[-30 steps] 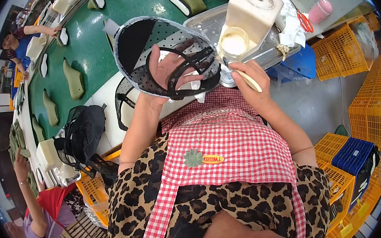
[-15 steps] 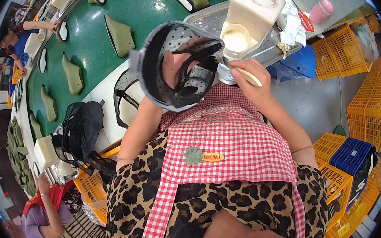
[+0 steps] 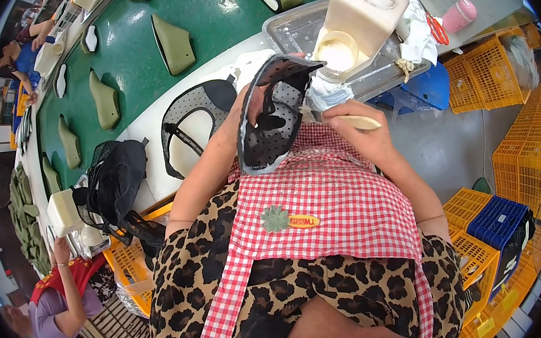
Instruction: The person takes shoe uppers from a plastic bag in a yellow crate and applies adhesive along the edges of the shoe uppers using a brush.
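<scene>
A black dotted mesh shoe upper point(image 3: 275, 133) with a pale grey edge is in my left hand point(image 3: 239, 112); its fingers are partly hidden behind and inside the upper. My right hand point(image 3: 372, 141) is closed around the cream handle of a brush point(image 3: 358, 122), close to the upper's right side. I cannot make out the bristles clearly. Just beyond, a cream plastic glue bottle point(image 3: 360, 14) has an open cup point(image 3: 337, 52) of white liquid at its foot. Another dotted mesh upper point(image 3: 216, 96) lies flat on the white bench edge to the left.
The bottle stands in a grey tray point(image 3: 283, 27). Red-handled scissors point(image 3: 437, 29), white cloth point(image 3: 420, 44) and a pink bottle point(image 3: 459, 15) are right of it. Green shoe lasts point(image 3: 175, 44) stand on the green surface. Black uppers point(image 3: 115, 184) are piled left. Yellow crates point(image 3: 474, 84) stand right. Two co-workers are at left.
The upper has turned, and its wide opening now looks narrower. My right hand has tilted the brush handle flatter. The far co-worker's hand has drawn back from a last.
</scene>
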`<action>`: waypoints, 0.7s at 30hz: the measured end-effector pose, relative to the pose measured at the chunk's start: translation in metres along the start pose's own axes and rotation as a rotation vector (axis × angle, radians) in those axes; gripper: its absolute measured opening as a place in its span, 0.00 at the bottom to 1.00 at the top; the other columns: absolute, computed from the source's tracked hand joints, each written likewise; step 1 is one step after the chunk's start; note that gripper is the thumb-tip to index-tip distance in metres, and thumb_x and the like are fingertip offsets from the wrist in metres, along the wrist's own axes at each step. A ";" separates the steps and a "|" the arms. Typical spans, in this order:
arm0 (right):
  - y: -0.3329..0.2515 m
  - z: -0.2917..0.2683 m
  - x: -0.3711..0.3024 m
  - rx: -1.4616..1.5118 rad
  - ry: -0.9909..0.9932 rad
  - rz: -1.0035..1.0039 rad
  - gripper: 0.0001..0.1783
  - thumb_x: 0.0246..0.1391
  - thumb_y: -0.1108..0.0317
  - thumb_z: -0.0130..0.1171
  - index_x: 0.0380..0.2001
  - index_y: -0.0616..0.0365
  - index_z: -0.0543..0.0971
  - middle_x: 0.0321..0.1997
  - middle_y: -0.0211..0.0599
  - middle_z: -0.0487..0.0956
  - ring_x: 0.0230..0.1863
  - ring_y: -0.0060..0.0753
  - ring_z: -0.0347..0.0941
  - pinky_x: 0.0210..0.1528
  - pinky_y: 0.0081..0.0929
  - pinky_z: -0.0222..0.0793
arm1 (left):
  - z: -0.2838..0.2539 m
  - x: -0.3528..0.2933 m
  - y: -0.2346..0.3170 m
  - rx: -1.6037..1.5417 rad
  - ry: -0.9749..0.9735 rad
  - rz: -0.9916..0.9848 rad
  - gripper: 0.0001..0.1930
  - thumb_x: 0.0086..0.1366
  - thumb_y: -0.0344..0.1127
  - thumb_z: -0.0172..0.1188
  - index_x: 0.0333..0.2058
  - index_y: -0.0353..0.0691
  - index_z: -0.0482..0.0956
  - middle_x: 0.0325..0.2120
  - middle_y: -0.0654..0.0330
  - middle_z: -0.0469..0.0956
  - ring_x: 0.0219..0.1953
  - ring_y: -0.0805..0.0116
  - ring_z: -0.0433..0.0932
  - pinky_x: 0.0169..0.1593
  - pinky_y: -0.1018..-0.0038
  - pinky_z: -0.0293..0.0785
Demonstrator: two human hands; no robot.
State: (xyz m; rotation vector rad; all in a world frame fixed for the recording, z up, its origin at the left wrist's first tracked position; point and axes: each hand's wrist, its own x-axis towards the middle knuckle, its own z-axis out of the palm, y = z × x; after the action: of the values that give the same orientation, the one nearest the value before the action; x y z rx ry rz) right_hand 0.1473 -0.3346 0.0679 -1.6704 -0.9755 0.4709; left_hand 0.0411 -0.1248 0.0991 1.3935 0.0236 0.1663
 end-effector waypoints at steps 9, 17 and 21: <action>0.009 -0.001 0.014 -0.092 0.154 -0.072 0.08 0.56 0.73 0.62 0.39 0.61 0.83 0.36 0.36 0.82 0.37 0.25 0.77 0.41 0.23 0.70 | -0.005 0.003 -0.021 -0.165 -0.093 0.124 0.63 0.51 0.84 0.43 0.67 0.29 0.52 0.65 0.44 0.60 0.67 0.56 0.61 0.70 0.61 0.55; -0.005 0.000 0.000 0.115 -0.062 -0.013 0.09 0.57 0.73 0.61 0.40 0.62 0.83 0.35 0.35 0.80 0.36 0.23 0.74 0.40 0.22 0.67 | -0.012 0.010 -0.036 -0.180 0.036 0.264 0.57 0.56 0.79 0.48 0.67 0.33 0.55 0.64 0.53 0.63 0.65 0.64 0.63 0.68 0.65 0.58; -0.016 -0.005 -0.002 0.127 -0.165 -0.040 0.09 0.56 0.74 0.61 0.40 0.63 0.83 0.35 0.35 0.80 0.35 0.24 0.73 0.39 0.23 0.67 | -0.020 0.013 -0.050 -0.134 0.096 0.320 0.53 0.59 0.77 0.47 0.67 0.32 0.56 0.64 0.53 0.63 0.64 0.65 0.64 0.67 0.67 0.58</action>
State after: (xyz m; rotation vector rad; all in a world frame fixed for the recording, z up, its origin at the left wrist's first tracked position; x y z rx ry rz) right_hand 0.1437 -0.3380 0.0842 -1.5139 -1.0745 0.6392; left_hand 0.0564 -0.1114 0.0479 1.2483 -0.1294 0.4931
